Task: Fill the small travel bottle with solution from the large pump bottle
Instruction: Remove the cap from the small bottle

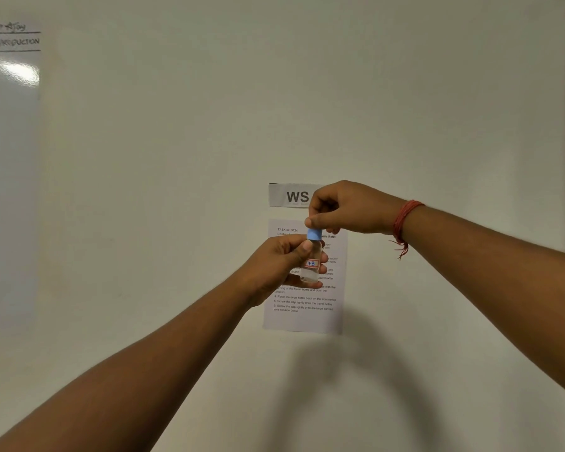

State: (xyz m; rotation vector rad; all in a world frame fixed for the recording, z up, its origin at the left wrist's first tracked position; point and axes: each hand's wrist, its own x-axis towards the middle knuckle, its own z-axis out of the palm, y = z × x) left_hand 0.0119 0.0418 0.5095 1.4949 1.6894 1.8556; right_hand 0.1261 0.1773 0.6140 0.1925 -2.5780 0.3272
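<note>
Just right of centre in the frame, the small travel bottle (311, 265) is held upright in the air in front of a white wall. The left hand (282, 264) is wrapped around its clear body, thumb pressed near the shoulder above a red-outlined label. The right hand (343, 208) comes from above, thumb and fingertips pinched on the blue cap (314, 234) — whether it is going on or coming off I cannot tell. The bottle looks light and stiff, smooth plastic that could slip if wet, so the body grip low and the cap pinch high seem right. A printed instruction sheet (302, 318) hangs behind it. The large pump bottle is nowhere in sight.
</note>
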